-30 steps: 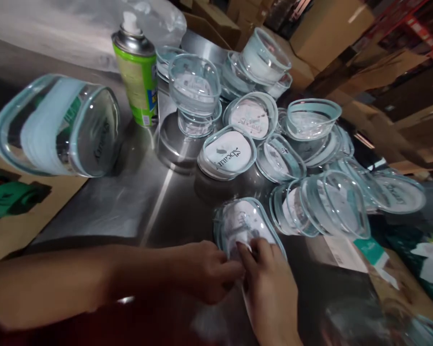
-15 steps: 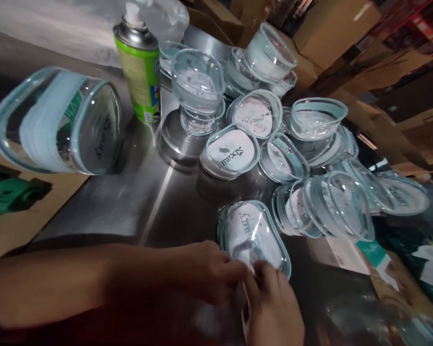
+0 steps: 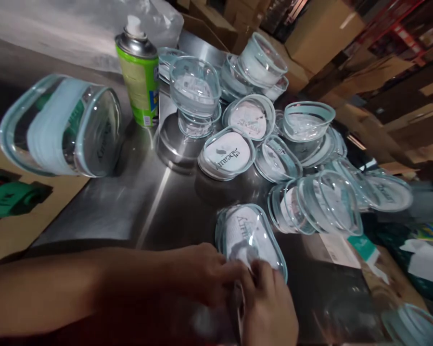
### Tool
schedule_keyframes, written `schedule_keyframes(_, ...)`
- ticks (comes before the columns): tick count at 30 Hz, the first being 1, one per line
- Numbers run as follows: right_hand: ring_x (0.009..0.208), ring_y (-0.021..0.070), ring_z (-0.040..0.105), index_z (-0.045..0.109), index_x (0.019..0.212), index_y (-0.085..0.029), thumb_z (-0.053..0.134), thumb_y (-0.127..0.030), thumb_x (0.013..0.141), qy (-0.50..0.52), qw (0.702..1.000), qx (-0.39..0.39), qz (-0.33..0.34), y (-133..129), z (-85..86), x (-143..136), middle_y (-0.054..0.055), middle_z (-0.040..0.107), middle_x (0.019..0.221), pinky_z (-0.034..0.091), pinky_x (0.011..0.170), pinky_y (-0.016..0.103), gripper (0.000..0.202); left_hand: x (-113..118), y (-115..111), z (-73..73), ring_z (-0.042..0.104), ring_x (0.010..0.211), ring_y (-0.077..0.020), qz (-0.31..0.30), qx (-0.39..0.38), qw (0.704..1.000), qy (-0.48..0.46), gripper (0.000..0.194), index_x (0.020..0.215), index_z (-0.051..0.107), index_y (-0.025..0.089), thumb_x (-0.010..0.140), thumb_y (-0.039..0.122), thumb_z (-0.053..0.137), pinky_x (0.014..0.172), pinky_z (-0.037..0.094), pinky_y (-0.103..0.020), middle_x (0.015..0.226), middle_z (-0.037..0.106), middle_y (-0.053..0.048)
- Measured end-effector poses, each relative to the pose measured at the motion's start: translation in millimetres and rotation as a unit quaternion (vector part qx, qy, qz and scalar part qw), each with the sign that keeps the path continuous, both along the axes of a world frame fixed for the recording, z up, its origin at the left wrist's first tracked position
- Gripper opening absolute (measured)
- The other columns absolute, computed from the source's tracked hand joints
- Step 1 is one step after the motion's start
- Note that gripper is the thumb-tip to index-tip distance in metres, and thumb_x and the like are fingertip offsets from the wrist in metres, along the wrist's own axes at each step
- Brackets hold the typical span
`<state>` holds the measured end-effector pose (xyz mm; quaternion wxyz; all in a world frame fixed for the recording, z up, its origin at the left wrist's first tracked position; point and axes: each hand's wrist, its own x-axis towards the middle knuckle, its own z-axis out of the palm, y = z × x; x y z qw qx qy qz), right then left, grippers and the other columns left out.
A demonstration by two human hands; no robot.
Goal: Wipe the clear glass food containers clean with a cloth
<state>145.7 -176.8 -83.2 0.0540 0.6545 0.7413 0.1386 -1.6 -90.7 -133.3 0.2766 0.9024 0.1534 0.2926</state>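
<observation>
An upturned glass container (image 3: 250, 235) with a white printed label on its base lies on the steel table (image 3: 122, 202). My left hand (image 3: 205, 274) comes in from the left, its fingertips pinching at the near edge of that label. My right hand (image 3: 269, 305) rises from below and its fingers press the same spot on the container. Where the fingers meet is blurred, so I cannot tell whether the label is lifted.
Several more glass containers (image 3: 270, 144) are heaped behind, some stacked. A large one (image 3: 63, 127) lies on its side at left. A green spray can (image 3: 139, 72) stands at the back. Cardboard (image 3: 7, 230) and a green item (image 3: 10, 197) lie at left, boxes beyond.
Both hands have stayed at the near edge of the labelled container, their fingers shifting slightly. The view has drifted a little.
</observation>
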Motion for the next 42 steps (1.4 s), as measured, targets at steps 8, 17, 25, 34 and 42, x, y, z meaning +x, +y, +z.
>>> schedule_keyframes(8, 0.078, 0.0237, 0.048, 0.065, 0.101, -0.023, 0.057, -0.007, 0.076, 0.005, 1.0, 0.005, 0.0, -5.0, 2.3, -2.3, 0.007, 0.056, 0.092, 0.038, 0.065, 0.032, 0.031, -3.4, 3.5, 11.7, 0.045, 0.039, -0.0092, -0.019, 0.051, 0.997, -0.051, 0.016, 0.069, 0.053, 0.017, 0.08, 0.008, 0.044, 0.037, 0.028, -0.025, 0.055, 0.054, 0.004)
schedule_keyframes(17, 0.075, 0.0216, 0.051, 0.07, 0.103, -0.015, 0.044, -0.01, 0.08, 0.167, 0.96, 0.222, -0.04, 37.0, 21.8, 37.5, 0.009, 0.056, 0.087, 0.038, 0.064, 0.034, 0.035, -0.9, 9.4, 15.1, 0.043, 0.033, -0.0083, 0.005, 0.044, 0.992, -0.116, 0.025, 0.071, 0.057, 0.016, 0.091, 0.017, 0.042, 0.034, 0.029, -0.023, 0.045, 0.049, 0.004)
schedule_keyframes(25, 0.102, 0.0281, 0.06, 0.07, 0.104, -0.014, 0.073, -0.048, 0.061, 0.683, 0.541, 0.374, -0.316, 58.7, 30.5, 69.3, 0.011, 0.067, 0.11, 0.047, 0.086, 0.041, 0.055, -15.6, 36.3, 43.5, 0.07, 0.077, -0.0178, 0.016, 0.236, 0.959, -0.156, 0.026, 0.114, 0.06, 0.014, 0.093, 0.016, 0.044, 0.067, 0.057, -0.026, 0.103, 0.073, -0.012)
schedule_keyframes(34, 0.113, 0.0287, 0.054, 0.069, 0.104, -0.014, 0.069, -0.052, 0.065, 0.727, 0.514, 0.424, -0.163, 110.8, 66.1, 63.1, 0.012, 0.064, 0.117, 0.036, 0.103, 0.045, 0.054, 11.5, 53.9, 99.7, 0.061, 0.108, -0.0257, 0.162, 0.203, 0.925, -0.276, 0.033, 0.113, 0.058, 0.015, 0.08, 0.013, 0.054, 0.091, 0.052, -0.042, 0.114, 0.065, -0.015)
schedule_keyframes(42, 0.1, 0.0245, 0.054, 0.064, 0.11, -0.01, 0.055, -0.047, 0.083, 0.596, 0.57, 0.564, -0.034, 136.5, 84.9, 43.9, 0.013, 0.058, 0.105, 0.039, 0.093, 0.042, 0.046, 43.2, 67.0, 126.5, 0.055, 0.114, -0.0265, 0.317, 0.075, 0.87, -0.369, 0.017, 0.098, 0.064, 0.025, 0.086, 0.02, 0.054, 0.093, 0.049, -0.047, 0.122, 0.057, -0.012)
